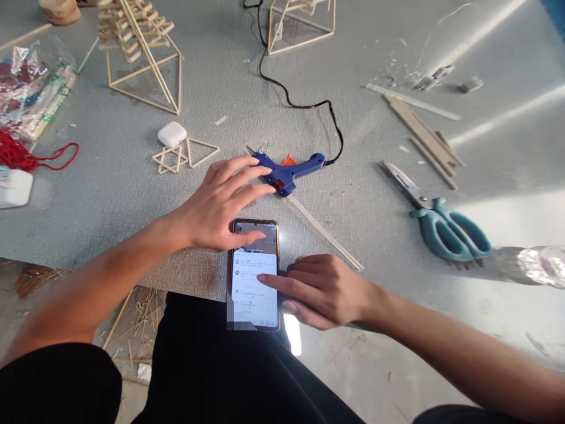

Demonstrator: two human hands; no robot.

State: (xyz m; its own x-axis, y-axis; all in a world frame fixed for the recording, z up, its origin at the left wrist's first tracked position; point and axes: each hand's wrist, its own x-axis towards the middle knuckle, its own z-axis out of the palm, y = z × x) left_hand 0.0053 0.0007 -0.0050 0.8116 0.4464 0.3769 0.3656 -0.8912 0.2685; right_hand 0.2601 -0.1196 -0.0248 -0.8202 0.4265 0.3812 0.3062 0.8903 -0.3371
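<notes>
phone [255, 274] lies flat at table [353, 224] near edge, over lap | left hand [220, 203] spread wide, thumb on screen top, fingers reaching glue gun [289, 171] | right hand [324, 291] loosely curled, forefinger on screen | risk: fingers brush hot nozzle; phone nudged off edge | hidden: screen text unreadable, 1 corner blurred, nozzle behind fingers

Grey textured tabletop [375, 118] is lit w/ bright streaks at far right. Pale floor [375, 377] is seen at near edge, littered w/ stick scraps [132, 318] at left.
</notes>
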